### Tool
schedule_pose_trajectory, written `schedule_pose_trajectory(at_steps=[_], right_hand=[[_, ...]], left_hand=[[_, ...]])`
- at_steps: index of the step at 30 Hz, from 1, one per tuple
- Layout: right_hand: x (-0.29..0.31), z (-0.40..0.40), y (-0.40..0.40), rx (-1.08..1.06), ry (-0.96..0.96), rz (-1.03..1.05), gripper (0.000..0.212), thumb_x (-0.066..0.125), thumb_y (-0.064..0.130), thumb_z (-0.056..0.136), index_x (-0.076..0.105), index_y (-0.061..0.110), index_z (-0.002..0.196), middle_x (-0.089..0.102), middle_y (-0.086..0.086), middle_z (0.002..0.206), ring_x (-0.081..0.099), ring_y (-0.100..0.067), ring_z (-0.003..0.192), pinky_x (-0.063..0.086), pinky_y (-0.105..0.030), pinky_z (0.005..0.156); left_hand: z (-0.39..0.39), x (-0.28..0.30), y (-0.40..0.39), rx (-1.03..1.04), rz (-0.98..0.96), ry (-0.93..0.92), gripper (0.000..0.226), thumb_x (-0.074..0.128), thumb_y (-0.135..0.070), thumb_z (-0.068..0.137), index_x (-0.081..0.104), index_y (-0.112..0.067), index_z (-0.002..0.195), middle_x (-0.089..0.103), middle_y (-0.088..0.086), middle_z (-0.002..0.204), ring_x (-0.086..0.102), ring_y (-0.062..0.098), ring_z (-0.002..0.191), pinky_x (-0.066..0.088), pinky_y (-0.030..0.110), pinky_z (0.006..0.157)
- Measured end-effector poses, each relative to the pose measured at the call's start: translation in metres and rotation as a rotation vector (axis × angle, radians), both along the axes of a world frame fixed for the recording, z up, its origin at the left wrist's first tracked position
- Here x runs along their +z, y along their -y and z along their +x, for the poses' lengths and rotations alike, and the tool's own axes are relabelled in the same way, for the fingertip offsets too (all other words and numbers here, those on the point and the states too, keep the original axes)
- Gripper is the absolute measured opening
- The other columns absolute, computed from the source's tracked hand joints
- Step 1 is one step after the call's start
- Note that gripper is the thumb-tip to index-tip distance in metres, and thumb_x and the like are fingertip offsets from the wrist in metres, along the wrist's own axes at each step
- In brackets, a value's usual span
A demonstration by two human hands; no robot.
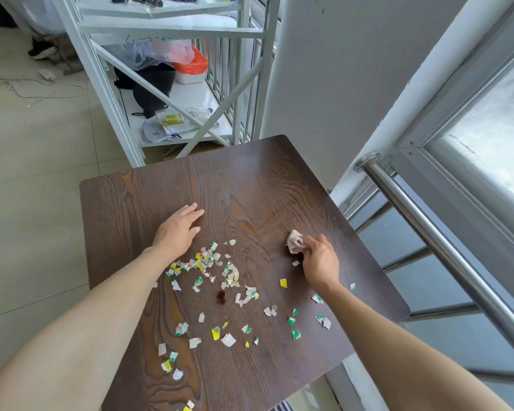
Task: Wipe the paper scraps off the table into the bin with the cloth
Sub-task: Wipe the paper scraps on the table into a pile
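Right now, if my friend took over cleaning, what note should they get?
Left hand: open, flat on the table, holding nothing.
Right hand: fingers grip the bunched cloth against the table.
Scraps: scattered over the near half of the table, thickest between the hands, a few at the near edge.
Bin: not in view.
Done: cloth picked up; no scraps cleared that I can tell.
Left: sweep the scraps together with the cloth and push them off into the bin.

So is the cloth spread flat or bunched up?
Bunched up: the cloth is a crumpled wad gripped in the right hand, resting on the table.
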State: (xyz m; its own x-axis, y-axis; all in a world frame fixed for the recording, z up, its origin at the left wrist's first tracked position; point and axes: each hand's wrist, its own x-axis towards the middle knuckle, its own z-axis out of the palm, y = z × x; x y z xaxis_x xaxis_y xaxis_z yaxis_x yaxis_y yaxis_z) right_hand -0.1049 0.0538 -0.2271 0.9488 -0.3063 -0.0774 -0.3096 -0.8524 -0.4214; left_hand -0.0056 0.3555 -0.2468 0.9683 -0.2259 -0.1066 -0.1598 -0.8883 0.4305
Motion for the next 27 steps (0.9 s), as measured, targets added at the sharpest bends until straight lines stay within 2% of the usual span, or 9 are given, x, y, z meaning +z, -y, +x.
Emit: schedule_pose_trajectory(at_steps=[4,10,13,15,18,22,24,27], right_hand=[[-0.001,-0.013,-0.036,-0.057,0.019,0.045,0.04,0.045,-0.001,0.083,0.07,0.021,0.105,0.055,-0.01,0.092,0.056,-0.034,0.088,0.041,-0.034,0.066],[0.001,-0.032,-0.089,0.149,-0.027,0.134,0.037,0.046,0.004,0.086,0.069,0.023,0.107,0.054,-0.006,0.092,0.058,-0.031,0.088,0.044,-0.035,0.069],[0.007,-0.034,-0.091,0.282,-0.028,0.193,0.038,0.043,0.003,0.085,0.072,0.023,0.1,0.052,-0.003,0.088,0.058,-0.028,0.083,0.044,-0.031,0.065],[0.014,-0.031,-0.077,0.291,0.011,0.197,0.035,0.044,0.003,0.087,0.071,0.022,0.098,0.049,0.0,0.085,0.055,-0.024,0.078,0.042,-0.028,0.062],[0.023,-0.023,-0.039,0.189,0.076,0.125,0.029,0.047,0.006,0.091,0.07,0.022,0.1,0.053,-0.003,0.089,0.056,-0.022,0.078,0.045,-0.03,0.064],[0.015,-0.025,0.008,-0.083,0.045,0.034,0.032,0.046,0.003,0.09,0.07,0.023,0.095,0.049,-0.003,0.09,0.055,-0.026,0.086,0.036,-0.029,0.063],[0.008,-0.03,0.007,-0.188,0.009,0.065,0.034,0.044,0.003,0.087,0.07,0.022,0.098,0.053,-0.006,0.095,0.056,-0.031,0.094,0.041,-0.033,0.067],[0.003,-0.038,-0.017,-0.219,0.006,0.105,0.039,0.043,0.002,0.085,0.069,0.022,0.106,0.057,-0.009,0.098,0.057,-0.033,0.093,0.046,-0.036,0.074]], left_hand=[[0.002,0.0,0.001,0.007,-0.001,-0.03,0.051,0.05,-0.015,0.095,0.037,-0.022,0.143,0.026,-0.003,0.156,0.021,0.016,0.145,0.025,0.042,0.117],[-0.003,0.003,0.007,0.032,0.02,-0.027,0.051,0.046,-0.014,0.097,0.034,-0.021,0.145,0.023,-0.003,0.157,0.018,0.016,0.146,0.022,0.039,0.118],[-0.005,0.005,0.01,0.047,0.044,-0.026,0.05,0.046,-0.014,0.097,0.034,-0.021,0.145,0.023,-0.003,0.157,0.018,0.016,0.146,0.023,0.039,0.118],[-0.007,0.006,0.01,0.055,0.036,-0.024,0.049,0.048,-0.015,0.096,0.037,-0.021,0.144,0.025,-0.003,0.156,0.02,0.017,0.145,0.024,0.039,0.118],[-0.011,0.007,0.012,0.014,0.006,-0.028,0.044,0.049,-0.017,0.096,0.045,-0.021,0.139,0.031,-0.003,0.154,0.025,0.017,0.144,0.025,0.04,0.116],[-0.015,0.007,0.023,-0.074,-0.037,-0.036,0.039,0.046,-0.017,0.097,0.05,-0.022,0.135,0.035,-0.006,0.152,0.027,0.014,0.143,0.025,0.038,0.115],[-0.016,0.004,0.029,-0.089,-0.058,-0.036,0.039,0.044,-0.015,0.097,0.051,-0.022,0.135,0.036,-0.006,0.151,0.027,0.014,0.143,0.025,0.037,0.115],[-0.016,0.0,0.034,-0.082,-0.072,-0.042,0.039,0.043,-0.013,0.097,0.052,-0.021,0.134,0.037,-0.004,0.151,0.027,0.015,0.143,0.025,0.038,0.117]])
